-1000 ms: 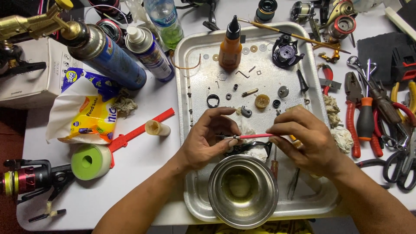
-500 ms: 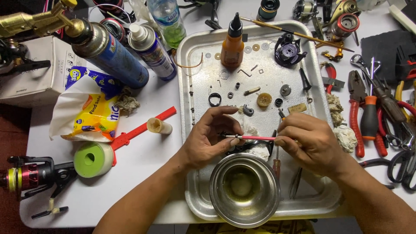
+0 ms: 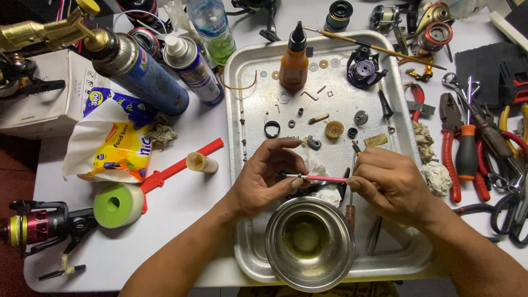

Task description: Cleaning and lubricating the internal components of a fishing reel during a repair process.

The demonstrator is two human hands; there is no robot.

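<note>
Both hands work over a metal tray (image 3: pixel 250 99) on a white table. My left hand (image 3: pixel 264 179) pinches the metal end of a thin pink rod (image 3: pixel 322 178) and also cups a dark part with white tissue (image 3: pixel 319 165) underneath. My right hand (image 3: pixel 390 184) grips the other end of the pink rod, with a thin tool tip sticking up from its fingers. A steel bowl (image 3: pixel 309 242) with cloudy liquid sits just below both hands. Small washers, screws and a black ring (image 3: pixel 271 129) lie scattered on the tray above them.
An orange dropper bottle (image 3: pixel 293 60) and a black reel frame (image 3: pixel 362 69) stand at the tray's back. Spray cans (image 3: pixel 146 71), a torch, a tissue pack (image 3: pixel 118 148) and a green tape roll (image 3: pixel 113 205) lie left. Red pliers (image 3: pixel 456 148) and scissors crowd the right. A fishing reel (image 3: pixel 38 228) sits at the far left.
The hands stay together over the tray holding the pink rod; my right hand has shifted slightly along it. Nothing else has moved apart from small camera drift.
</note>
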